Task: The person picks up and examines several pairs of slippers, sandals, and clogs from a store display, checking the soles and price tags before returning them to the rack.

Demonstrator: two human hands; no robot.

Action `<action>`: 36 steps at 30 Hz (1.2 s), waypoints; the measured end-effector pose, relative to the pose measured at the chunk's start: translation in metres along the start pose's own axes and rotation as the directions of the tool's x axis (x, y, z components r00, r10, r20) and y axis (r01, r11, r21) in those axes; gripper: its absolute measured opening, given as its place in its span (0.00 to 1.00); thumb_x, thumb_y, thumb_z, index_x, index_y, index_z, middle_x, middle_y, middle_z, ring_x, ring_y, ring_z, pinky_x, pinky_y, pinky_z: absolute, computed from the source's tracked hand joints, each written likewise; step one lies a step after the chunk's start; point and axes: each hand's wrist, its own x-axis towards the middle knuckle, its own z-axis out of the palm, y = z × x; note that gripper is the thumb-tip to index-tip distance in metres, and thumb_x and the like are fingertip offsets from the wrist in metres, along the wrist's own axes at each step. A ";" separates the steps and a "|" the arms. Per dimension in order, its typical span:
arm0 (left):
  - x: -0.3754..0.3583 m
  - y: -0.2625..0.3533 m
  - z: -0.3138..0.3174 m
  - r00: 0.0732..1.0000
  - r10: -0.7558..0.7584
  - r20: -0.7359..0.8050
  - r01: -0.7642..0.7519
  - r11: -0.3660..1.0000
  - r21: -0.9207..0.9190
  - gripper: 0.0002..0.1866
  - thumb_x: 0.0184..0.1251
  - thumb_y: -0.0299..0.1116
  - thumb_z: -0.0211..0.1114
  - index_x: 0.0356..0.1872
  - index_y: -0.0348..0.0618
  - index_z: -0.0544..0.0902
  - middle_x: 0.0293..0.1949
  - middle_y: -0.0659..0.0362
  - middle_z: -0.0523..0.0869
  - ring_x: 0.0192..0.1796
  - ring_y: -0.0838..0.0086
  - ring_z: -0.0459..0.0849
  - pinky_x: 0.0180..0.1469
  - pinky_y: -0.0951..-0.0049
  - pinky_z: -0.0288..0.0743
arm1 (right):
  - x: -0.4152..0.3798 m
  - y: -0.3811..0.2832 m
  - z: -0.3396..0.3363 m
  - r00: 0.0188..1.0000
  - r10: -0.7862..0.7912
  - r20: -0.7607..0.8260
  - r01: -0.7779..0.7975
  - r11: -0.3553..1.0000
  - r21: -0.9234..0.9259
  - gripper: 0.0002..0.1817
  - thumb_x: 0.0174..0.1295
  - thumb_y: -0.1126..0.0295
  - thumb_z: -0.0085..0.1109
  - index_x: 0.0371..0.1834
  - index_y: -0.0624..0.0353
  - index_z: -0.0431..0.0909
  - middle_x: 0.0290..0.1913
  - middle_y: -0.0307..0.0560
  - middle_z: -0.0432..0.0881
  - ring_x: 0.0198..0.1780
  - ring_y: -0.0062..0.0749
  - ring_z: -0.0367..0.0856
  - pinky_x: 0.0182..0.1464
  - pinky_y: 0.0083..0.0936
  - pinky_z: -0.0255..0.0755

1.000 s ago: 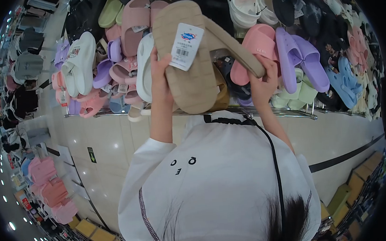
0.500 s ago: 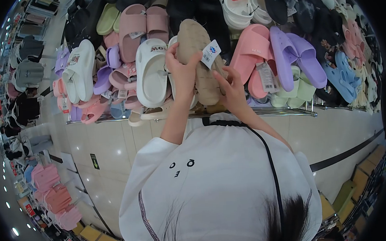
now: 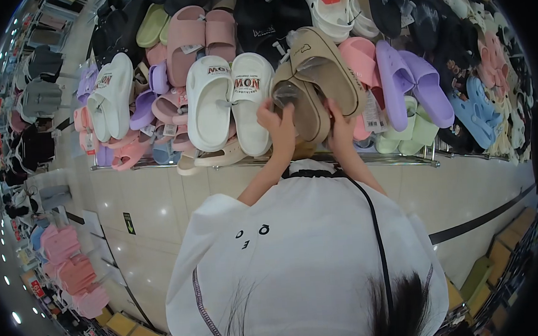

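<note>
A pair of tan slide slippers lies overlapping, soles down, in front of me. The left tan slipper [image 3: 310,113] has its heel toward me, and my left hand [image 3: 281,129] closes on its left edge. My right hand [image 3: 340,125] grips between that slipper's right side and the right tan slipper [image 3: 329,56], which is tilted and overlaps it. Clear plastic shows inside both. Just left of them stand white slippers [image 3: 210,119] with red and dark lettering. To the right sit a pink slide [image 3: 360,54] and purple slides [image 3: 397,77].
The display rack [image 3: 398,160] has a metal rail along its near edge and is crowded with slippers. White clogs [image 3: 332,19] and black footwear fill the back. Light floor tiles [image 3: 160,199] lie below, with hanging pink clothes [image 3: 75,272] at left.
The tan slipper, earlier held sole up with its tag showing, is now turned over. Both hands have moved right and down, and the second tan slipper and the right white slipper now show.
</note>
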 end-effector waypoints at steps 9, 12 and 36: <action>-0.017 0.020 -0.003 0.694 -0.466 0.549 0.706 0.591 -0.391 0.29 0.57 0.37 0.62 0.54 0.34 0.59 0.50 0.55 0.70 0.50 0.72 0.71 0.52 0.74 0.65 | 0.013 -0.013 -0.009 0.900 0.422 0.115 -0.432 0.821 0.373 0.13 0.61 0.70 0.49 0.48 0.62 0.67 0.39 0.43 0.76 0.35 0.22 0.73 0.40 0.19 0.70; -0.012 0.023 0.001 0.696 -0.418 0.583 0.706 0.544 -0.453 0.31 0.55 0.34 0.64 0.55 0.34 0.57 0.51 0.54 0.69 0.52 0.71 0.71 0.53 0.72 0.66 | 0.023 0.009 -0.040 0.869 0.304 0.389 -0.476 0.728 0.494 0.13 0.61 0.68 0.49 0.47 0.60 0.67 0.39 0.43 0.75 0.29 0.21 0.67 0.45 0.20 0.70; 0.011 0.066 -0.038 0.968 0.122 0.219 -0.001 0.877 -0.481 0.37 0.56 0.26 0.61 0.63 0.36 0.49 0.53 0.53 0.65 0.53 0.71 0.69 0.54 0.74 0.64 | -0.007 -0.028 -0.027 0.999 0.023 0.042 -0.023 1.000 0.014 0.22 0.55 0.70 0.55 0.53 0.60 0.64 0.49 0.42 0.72 0.51 0.26 0.70 0.56 0.25 0.61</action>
